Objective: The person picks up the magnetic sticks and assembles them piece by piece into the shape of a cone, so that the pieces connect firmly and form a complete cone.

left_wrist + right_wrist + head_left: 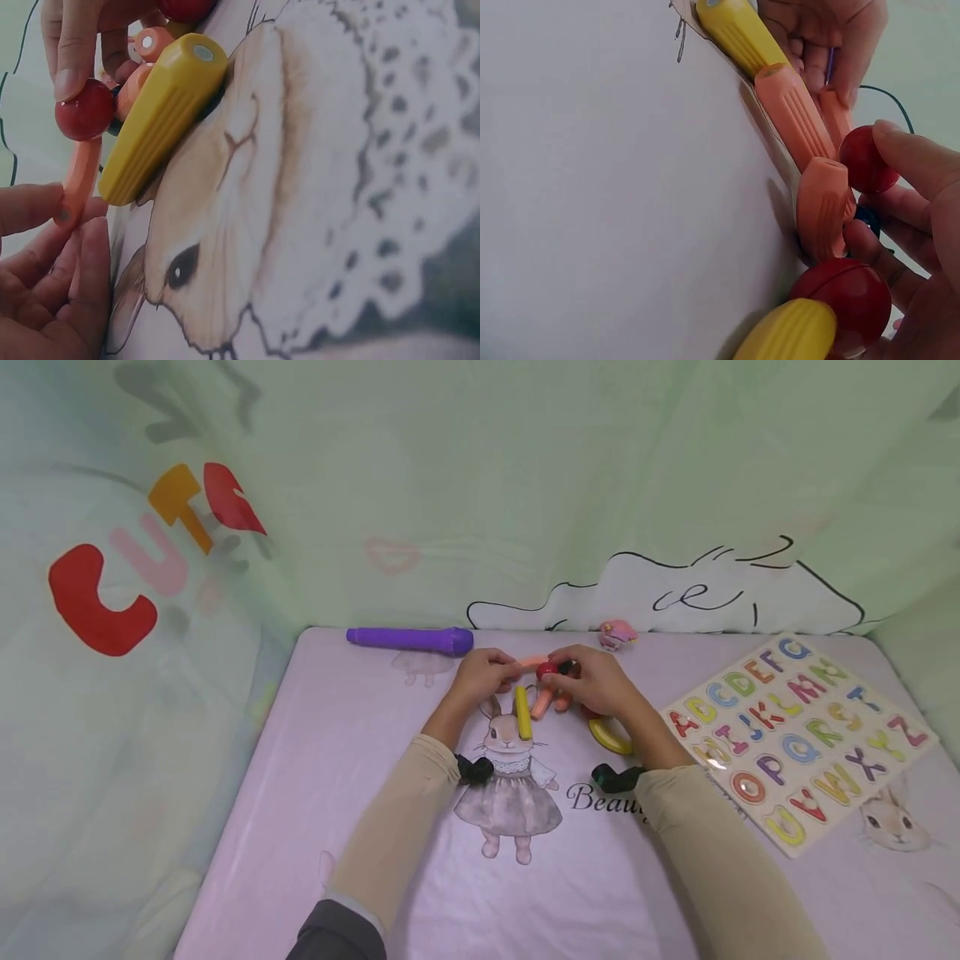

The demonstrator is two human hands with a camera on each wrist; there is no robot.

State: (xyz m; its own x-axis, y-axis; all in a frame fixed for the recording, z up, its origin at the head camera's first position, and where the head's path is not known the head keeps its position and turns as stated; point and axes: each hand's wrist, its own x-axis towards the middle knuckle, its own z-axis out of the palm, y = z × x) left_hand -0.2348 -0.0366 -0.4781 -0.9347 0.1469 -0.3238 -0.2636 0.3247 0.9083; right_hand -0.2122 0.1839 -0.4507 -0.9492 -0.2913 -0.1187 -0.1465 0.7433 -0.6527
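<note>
Just above the frame's centre, the left hand [483, 677] pinched an orange stick [534, 662], the right hand [596, 678] gripped a red ball [548, 670], and they touched! Seemingly a joining step, it called for steady alignment, a yellow stick [522, 714] lying just below.

With our right hand [598, 678] we pinch the red ball [547, 671], the right thumb [915, 161] pressing on it. Our left hand [482, 677] is just to the left of this ball, its thumb and fingers also in a pinch. Our left forearm [397, 827] and right forearm [720, 843] both lean inward toward the ball.
</note>
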